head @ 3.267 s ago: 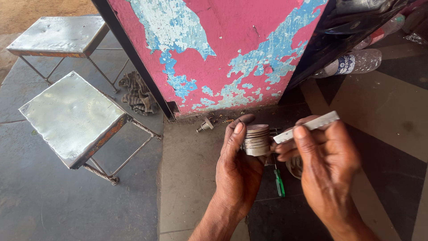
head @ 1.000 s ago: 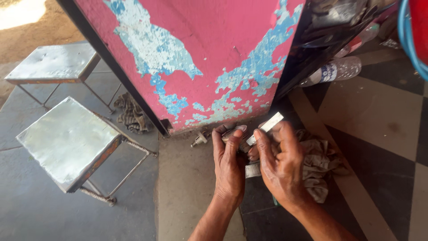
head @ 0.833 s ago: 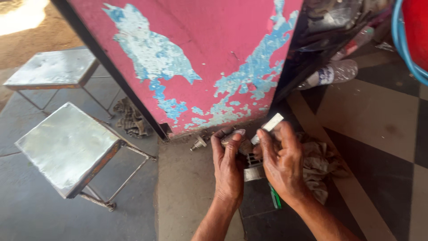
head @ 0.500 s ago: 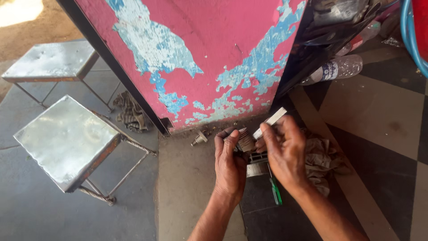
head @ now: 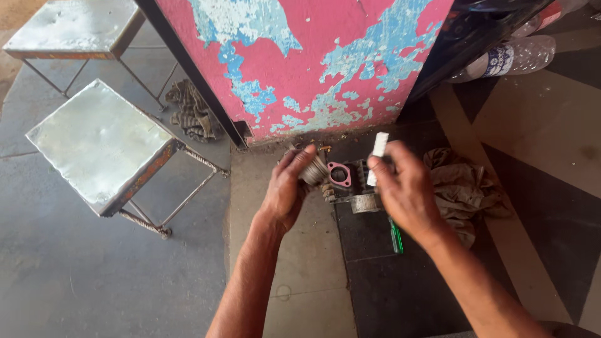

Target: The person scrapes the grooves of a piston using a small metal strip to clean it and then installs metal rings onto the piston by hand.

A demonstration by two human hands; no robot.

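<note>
While the person's left hand grips a grey metal cylinder raised above the floor, the right hand pinches a white strip upright beside it, over an engine part, apparently ready for rubbing.

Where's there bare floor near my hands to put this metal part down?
Bare grey concrete lies below the left hand, between the metal-topped stool and the dark floor slab. That slab is also bare below the green screwdriver. It is crowded between the hands, around the grey metal engine part, and to the right by the crumpled brown rag.
</note>
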